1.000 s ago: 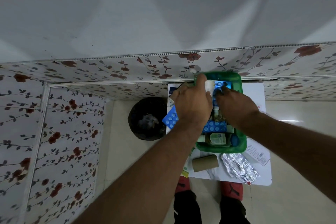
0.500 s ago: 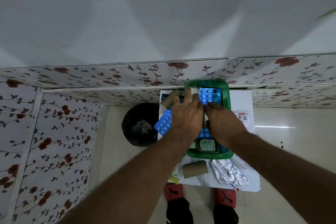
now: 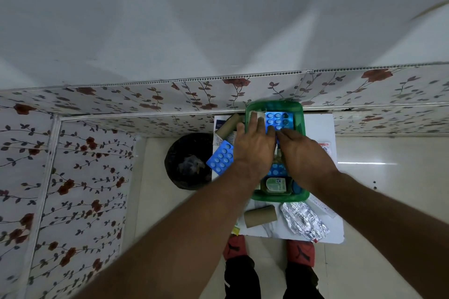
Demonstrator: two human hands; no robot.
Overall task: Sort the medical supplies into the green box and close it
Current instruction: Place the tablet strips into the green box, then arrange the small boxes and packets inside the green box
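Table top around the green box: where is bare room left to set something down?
Bare white table shows right of the green box, up to the leaflet. The near edge is crowded by a cardboard roll and foil pack; the left side by another roll and blue pill strip.

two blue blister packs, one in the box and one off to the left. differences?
The blue blister pack in the green box lies at its far end, squared to the walls, fingertips of both hands on it. The blue blister pack outside lies on the table's left edge, turned diagonally, untouched. Both show rows of round pills.
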